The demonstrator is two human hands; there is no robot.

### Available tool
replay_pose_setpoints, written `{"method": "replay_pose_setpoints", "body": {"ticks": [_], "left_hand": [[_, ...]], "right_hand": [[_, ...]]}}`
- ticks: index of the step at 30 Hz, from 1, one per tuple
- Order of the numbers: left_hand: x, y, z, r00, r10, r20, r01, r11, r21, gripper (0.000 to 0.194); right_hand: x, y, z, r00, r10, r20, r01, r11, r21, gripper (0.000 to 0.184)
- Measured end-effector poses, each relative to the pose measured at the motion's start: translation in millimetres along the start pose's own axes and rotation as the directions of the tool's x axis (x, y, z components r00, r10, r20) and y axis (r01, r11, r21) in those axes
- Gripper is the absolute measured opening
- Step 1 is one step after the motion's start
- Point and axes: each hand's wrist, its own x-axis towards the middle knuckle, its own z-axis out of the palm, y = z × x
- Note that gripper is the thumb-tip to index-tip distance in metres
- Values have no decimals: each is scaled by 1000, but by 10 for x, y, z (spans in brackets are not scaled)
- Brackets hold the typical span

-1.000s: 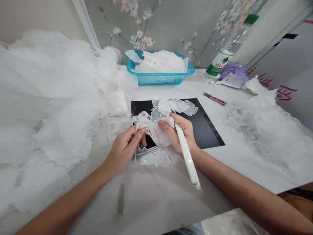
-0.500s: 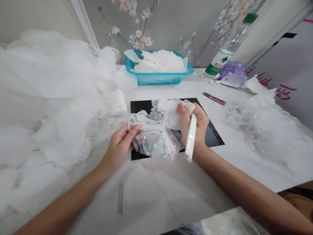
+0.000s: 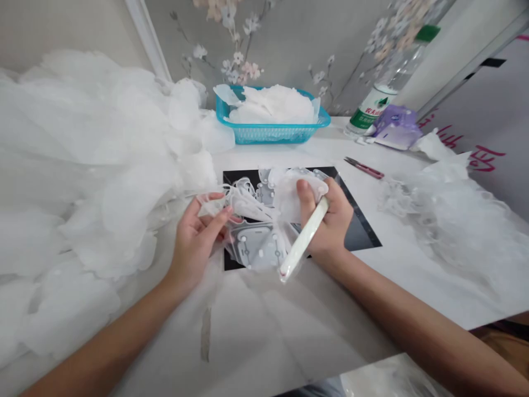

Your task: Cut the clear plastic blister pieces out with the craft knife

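My left hand pinches a bundle of thin, translucent white strips between thumb and fingers. My right hand grips a floppy, translucent white piece under its thumb. The same hand also holds a white stick-like tool wrapped in clear film, its end slanting down to the left. Between and below the hands lie flat, clear-grey moulded pieces with small round dots, on a black sheet. Whether the strips still join the piece in my right hand is hard to make out.
A large heap of translucent white sheets covers the left. Behind stands a blue basket of white pieces. Toward the right are small snips, a bottle, a purple packet and a pile of thin white scraps.
My left hand has shifted slightly left and opened its grip a little, drawing the strips out. The stick in my right hand has swung its lower end leftward.
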Motion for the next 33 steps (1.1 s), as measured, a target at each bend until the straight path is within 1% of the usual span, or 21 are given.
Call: {"method": "replay_pose_setpoints", "body": {"ticks": [2, 4, 6, 7, 8, 9, 10, 11, 12, 13, 14, 15, 16, 19, 21, 22, 24, 26, 29, 31, 33], "left_hand": [[16, 7, -32, 990, 72, -122, -73, 997, -4, 26], [20, 18, -66, 961, 152, -232, -154, 988, 11, 20], [-1, 36, -85, 932, 225, -286, -227, 974, 27, 22], [-20, 44, -85, 933, 247, -263, -247, 968, 33, 24], [-44, 52, -78, 950, 243, -197, -242, 970, 31, 26], [-68, 56, -64, 975, 204, -83, -204, 979, 16, 32], [-89, 57, -45, 989, 135, 61, -135, 991, -13, 40], [-104, 55, -23, 977, 46, 207, -36, 998, -52, 48], [-111, 51, -1, 948, -33, 315, 66, 993, -94, 54], [-109, 46, 16, 920, -100, 378, 160, 978, -131, 56], [-100, 41, 29, 906, -153, 394, 231, 960, -157, 54], [-85, 37, 35, 904, -193, 381, 273, 947, -168, 50], [-68, 34, 35, 906, -227, 357, 300, 940, -165, 45], [-32, 26, 23, 903, -281, 325, 333, 936, -116, 35], [-38, 18, 23, 913, -262, 313, 299, 951, -77, 36], [-49, 13, 27, 923, -237, 303, 264, 963, -52, 39], [-77, 4, 38, 945, -162, 285, 170, 985, -5, 42], [-98, 1, 46, 954, -92, 285, 84, 996, 41, 39], [-104, 5, 42, 958, -13, 287, -21, 993, 113, 29], [-95, 2, 32, 958, -9, 285, -38, 987, 156, 22], [-84, -11, 21, 955, -44, 293, -11, 983, 182, 21]], "right_hand": [[48, -15, -30, 998, -35, -52, 33, 999, -44, 48], [110, -13, -57, 993, -36, -110, 29, 998, -61, 46], [147, -21, -75, 988, -27, -149, 18, 998, -65, 45], [145, -34, -82, 988, -35, -153, 27, 998, -58, 44], [128, -55, -87, 990, -54, -132, 49, 998, -41, 43], [95, -81, -92, 993, -83, -78, 82, 997, -7, 41], [51, -111, -96, 993, -117, 12, 117, 992, 45, 38], [0, -141, -100, 979, -155, 135, 139, 983, 118, 35], [-54, -167, -102, 943, -184, 278, 131, 971, 199, 32], [-104, -187, -104, 887, -199, 417, 86, 958, 272, 29], [-148, -200, -102, 831, -195, 521, 13, 943, 332, 25], [-181, -204, -98, 793, -168, 586, -81, 924, 374, 23], [-203, -202, -90, 779, -122, 615, -180, 896, 406, 24], [-211, -174, -47, 812, 41, 582, -406, 756, 513, 38], [-188, -154, -16, 825, 111, 554, -472, 674, 568, 39], [-175, -149, -3, 831, 133, 540, -482, 656, 580, 36], [-146, -149, 12, 840, 156, 520, -473, 681, 559, 31], [-110, -160, 7, 856, 152, 494, -429, 742, 515, 29], [-33, -183, -33, 903, 146, 404, -342, 814, 469, 22], [25, -189, -68, 932, 148, 330, -298, 832, 468, 16], [71, -187, -97, 946, 141, 291, -271, 836, 477, 12]]}}
